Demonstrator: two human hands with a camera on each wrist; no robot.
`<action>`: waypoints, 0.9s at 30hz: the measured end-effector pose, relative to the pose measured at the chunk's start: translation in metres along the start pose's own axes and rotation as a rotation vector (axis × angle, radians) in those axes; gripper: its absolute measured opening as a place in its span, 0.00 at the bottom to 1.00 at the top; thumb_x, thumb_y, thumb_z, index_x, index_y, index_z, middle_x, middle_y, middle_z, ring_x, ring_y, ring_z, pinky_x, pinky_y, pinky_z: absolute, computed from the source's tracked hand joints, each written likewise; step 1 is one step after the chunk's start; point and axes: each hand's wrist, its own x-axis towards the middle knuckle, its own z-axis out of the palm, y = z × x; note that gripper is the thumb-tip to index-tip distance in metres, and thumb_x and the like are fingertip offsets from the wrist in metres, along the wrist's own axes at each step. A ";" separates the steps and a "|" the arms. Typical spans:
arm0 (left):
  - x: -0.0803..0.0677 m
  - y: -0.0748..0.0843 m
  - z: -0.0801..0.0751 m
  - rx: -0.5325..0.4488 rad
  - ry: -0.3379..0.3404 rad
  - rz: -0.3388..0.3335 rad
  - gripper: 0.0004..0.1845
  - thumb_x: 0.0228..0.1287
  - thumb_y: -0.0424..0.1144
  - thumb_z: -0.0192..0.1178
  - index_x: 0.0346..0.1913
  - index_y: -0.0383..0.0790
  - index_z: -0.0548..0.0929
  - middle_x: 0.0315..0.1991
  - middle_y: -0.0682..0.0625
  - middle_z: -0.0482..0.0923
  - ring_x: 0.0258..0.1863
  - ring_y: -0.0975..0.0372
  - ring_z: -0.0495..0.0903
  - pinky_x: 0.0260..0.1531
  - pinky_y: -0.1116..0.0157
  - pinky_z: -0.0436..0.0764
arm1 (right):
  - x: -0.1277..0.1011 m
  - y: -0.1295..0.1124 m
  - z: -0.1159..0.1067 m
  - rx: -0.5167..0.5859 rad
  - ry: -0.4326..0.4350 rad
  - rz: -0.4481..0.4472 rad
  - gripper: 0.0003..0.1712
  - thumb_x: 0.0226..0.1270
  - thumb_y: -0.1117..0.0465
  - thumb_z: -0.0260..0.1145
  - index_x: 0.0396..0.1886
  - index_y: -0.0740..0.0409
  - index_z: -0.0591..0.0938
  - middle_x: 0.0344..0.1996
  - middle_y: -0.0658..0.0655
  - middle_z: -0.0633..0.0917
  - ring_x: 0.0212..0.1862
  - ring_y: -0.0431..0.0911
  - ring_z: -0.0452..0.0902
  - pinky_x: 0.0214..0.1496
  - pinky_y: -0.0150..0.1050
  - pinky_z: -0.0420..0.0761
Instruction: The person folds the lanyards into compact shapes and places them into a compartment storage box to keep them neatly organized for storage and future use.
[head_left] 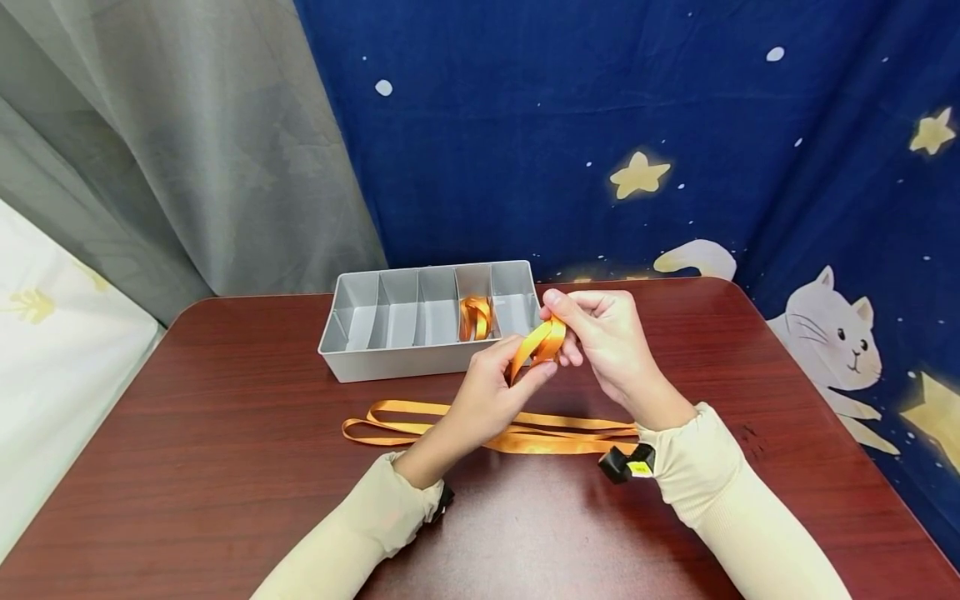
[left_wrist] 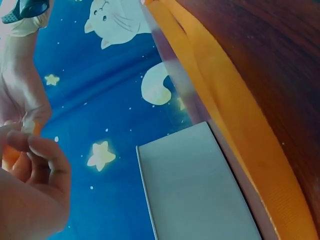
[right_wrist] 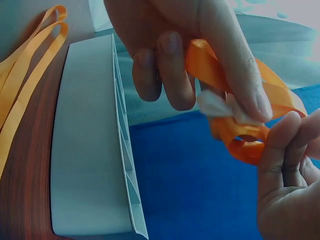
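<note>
A coiled orange ribbon (head_left: 537,343) is held up between both hands, over the front right corner of a grey divided tray (head_left: 401,364). My left hand (head_left: 495,383) pinches the coil from below between thumb and fingers. On the other side, my right hand (head_left: 611,342) grips it with thumb and fingertips. In the right wrist view, a small blurred white piece (right_wrist: 215,104) shows at the coil under the right thumb. A second coiled orange ribbon (head_left: 476,318) lies in the tray's second compartment from the right.
Long loops of orange ribbon (head_left: 558,444) lie across the dark red table (head_left: 225,467) in front of the tray, partly under the left forearm. Behind the table hang a grey curtain (head_left: 202,150) and a blue starry curtain (head_left: 510,125).
</note>
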 end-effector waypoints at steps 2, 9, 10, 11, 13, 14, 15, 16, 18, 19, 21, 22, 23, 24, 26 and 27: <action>0.000 0.000 -0.002 -0.005 -0.040 -0.019 0.08 0.68 0.35 0.64 0.46 0.34 0.82 0.27 0.50 0.71 0.25 0.63 0.69 0.23 0.70 0.70 | 0.000 -0.001 -0.001 -0.007 -0.025 0.009 0.14 0.73 0.63 0.63 0.29 0.68 0.85 0.17 0.56 0.82 0.09 0.43 0.67 0.17 0.32 0.75; 0.000 0.001 -0.009 -0.036 -0.172 -0.084 0.10 0.76 0.33 0.51 0.54 0.33 0.78 0.29 0.46 0.72 0.21 0.63 0.70 0.22 0.69 0.72 | 0.001 -0.004 -0.007 -0.023 -0.076 0.057 0.14 0.74 0.63 0.62 0.29 0.65 0.85 0.13 0.56 0.79 0.10 0.45 0.68 0.18 0.33 0.76; 0.000 0.001 -0.010 -0.045 -0.182 -0.093 0.10 0.77 0.33 0.50 0.53 0.33 0.77 0.28 0.46 0.71 0.19 0.63 0.69 0.20 0.68 0.72 | 0.000 -0.005 -0.007 -0.023 -0.075 0.064 0.14 0.74 0.63 0.61 0.28 0.63 0.85 0.13 0.56 0.79 0.10 0.45 0.68 0.17 0.32 0.75; -0.001 0.001 -0.011 -0.058 -0.192 -0.103 0.10 0.77 0.33 0.49 0.53 0.34 0.77 0.27 0.46 0.71 0.18 0.63 0.68 0.19 0.68 0.71 | 0.000 -0.005 -0.007 -0.023 -0.075 0.070 0.14 0.74 0.63 0.61 0.28 0.62 0.85 0.14 0.56 0.79 0.11 0.45 0.68 0.17 0.32 0.75; -0.001 0.002 -0.012 -0.076 -0.212 -0.123 0.11 0.78 0.33 0.47 0.54 0.34 0.76 0.26 0.45 0.70 0.17 0.63 0.68 0.18 0.68 0.70 | 0.000 -0.005 -0.008 -0.023 -0.076 0.085 0.14 0.74 0.63 0.61 0.28 0.60 0.85 0.14 0.55 0.79 0.11 0.44 0.68 0.17 0.32 0.75; -0.001 0.002 -0.012 -0.082 -0.218 -0.135 0.11 0.78 0.33 0.46 0.55 0.34 0.75 0.25 0.44 0.70 0.17 0.63 0.67 0.17 0.68 0.70 | 0.000 -0.005 -0.008 -0.023 -0.075 0.092 0.14 0.74 0.63 0.61 0.28 0.60 0.85 0.14 0.54 0.79 0.11 0.43 0.69 0.18 0.32 0.75; -0.002 0.002 -0.012 -0.091 -0.221 -0.150 0.11 0.79 0.33 0.46 0.55 0.34 0.75 0.24 0.43 0.69 0.16 0.63 0.67 0.17 0.68 0.69 | 0.000 -0.004 -0.007 -0.025 -0.075 0.098 0.14 0.75 0.63 0.61 0.28 0.59 0.85 0.14 0.54 0.80 0.11 0.42 0.69 0.18 0.32 0.75; -0.002 0.002 -0.012 -0.092 -0.217 -0.162 0.12 0.79 0.33 0.45 0.56 0.35 0.75 0.24 0.44 0.69 0.16 0.63 0.67 0.17 0.68 0.69 | 0.000 -0.004 -0.007 -0.026 -0.074 0.103 0.14 0.75 0.63 0.61 0.28 0.59 0.86 0.14 0.53 0.80 0.11 0.42 0.69 0.18 0.32 0.75; -0.001 0.002 -0.012 -0.102 -0.199 -0.183 0.12 0.78 0.33 0.44 0.55 0.35 0.75 0.22 0.44 0.68 0.15 0.63 0.66 0.16 0.68 0.69 | 0.000 -0.004 -0.007 -0.033 -0.071 0.111 0.14 0.75 0.62 0.61 0.27 0.58 0.86 0.13 0.52 0.79 0.11 0.42 0.69 0.18 0.33 0.75; -0.001 0.002 -0.011 -0.103 -0.184 -0.191 0.12 0.77 0.33 0.44 0.54 0.35 0.76 0.22 0.45 0.68 0.14 0.63 0.66 0.15 0.68 0.70 | 0.000 -0.004 -0.007 -0.034 -0.070 0.114 0.15 0.75 0.62 0.61 0.27 0.58 0.86 0.12 0.52 0.79 0.11 0.42 0.69 0.19 0.33 0.75; -0.001 0.003 -0.011 -0.114 -0.154 -0.198 0.12 0.77 0.33 0.44 0.51 0.35 0.77 0.21 0.45 0.67 0.13 0.62 0.66 0.14 0.68 0.69 | 0.000 -0.003 -0.007 -0.037 -0.068 0.115 0.15 0.75 0.62 0.61 0.27 0.58 0.86 0.11 0.52 0.78 0.11 0.43 0.69 0.19 0.34 0.75; -0.001 0.003 -0.010 -0.118 -0.142 -0.198 0.12 0.76 0.33 0.44 0.51 0.35 0.77 0.21 0.45 0.67 0.13 0.62 0.66 0.14 0.68 0.70 | 0.000 -0.003 -0.007 -0.038 -0.068 0.116 0.15 0.75 0.62 0.61 0.27 0.59 0.86 0.10 0.52 0.77 0.11 0.43 0.69 0.19 0.34 0.75; -0.001 0.003 -0.010 -0.129 -0.136 -0.199 0.12 0.77 0.33 0.44 0.51 0.35 0.77 0.20 0.44 0.67 0.13 0.61 0.66 0.14 0.68 0.70 | 0.000 -0.003 -0.007 -0.040 -0.068 0.116 0.15 0.75 0.62 0.61 0.26 0.58 0.86 0.10 0.52 0.77 0.11 0.43 0.69 0.19 0.34 0.75; -0.001 0.003 -0.010 -0.134 -0.131 -0.200 0.12 0.77 0.33 0.44 0.51 0.35 0.77 0.20 0.43 0.67 0.13 0.61 0.66 0.14 0.68 0.70 | 0.000 -0.002 -0.007 -0.039 -0.068 0.117 0.15 0.75 0.61 0.61 0.26 0.58 0.86 0.10 0.52 0.77 0.11 0.43 0.69 0.19 0.34 0.75; -0.002 0.003 -0.010 -0.154 -0.129 -0.201 0.12 0.77 0.35 0.43 0.50 0.34 0.76 0.20 0.41 0.67 0.13 0.60 0.66 0.14 0.68 0.69 | 0.000 -0.002 -0.006 -0.036 -0.068 0.119 0.15 0.75 0.61 0.61 0.27 0.59 0.86 0.10 0.52 0.77 0.11 0.43 0.69 0.18 0.34 0.75; -0.002 0.002 -0.010 -0.159 -0.126 -0.202 0.12 0.77 0.36 0.43 0.50 0.34 0.76 0.20 0.41 0.67 0.13 0.60 0.66 0.15 0.68 0.69 | 0.000 -0.001 -0.006 -0.035 -0.068 0.119 0.15 0.75 0.61 0.61 0.27 0.59 0.86 0.10 0.52 0.77 0.11 0.43 0.69 0.18 0.33 0.75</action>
